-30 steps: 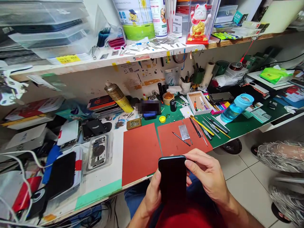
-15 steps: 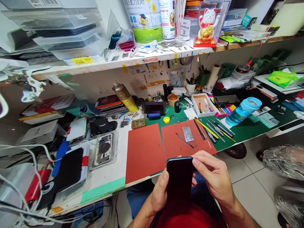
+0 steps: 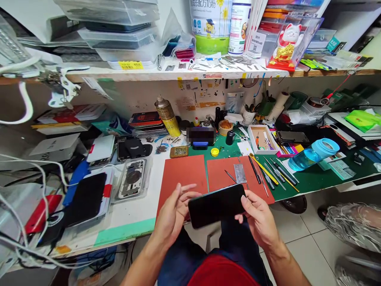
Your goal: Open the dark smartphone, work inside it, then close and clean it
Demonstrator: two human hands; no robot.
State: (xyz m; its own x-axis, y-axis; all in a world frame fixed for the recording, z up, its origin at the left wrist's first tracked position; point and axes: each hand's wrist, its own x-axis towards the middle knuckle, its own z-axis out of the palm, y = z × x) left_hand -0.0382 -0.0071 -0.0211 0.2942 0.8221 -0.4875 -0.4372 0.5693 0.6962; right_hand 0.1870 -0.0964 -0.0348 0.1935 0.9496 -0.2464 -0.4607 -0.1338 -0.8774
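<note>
A black smartphone is held sideways, dark face up, over the near edge of the right orange-red silicone mat. Its right end is gripped by the right hand, fingers closed around the edge. The left hand is kept open with fingers spread, just beside the phone's left end; contact cannot be told. A steel plate and a thin pick are laid on the mat. Screwdrivers are lined up to its right on a green bench mat. A second orange-red mat is placed to its left, and past that, a phone rear housing is seen in a clear tray
</note>
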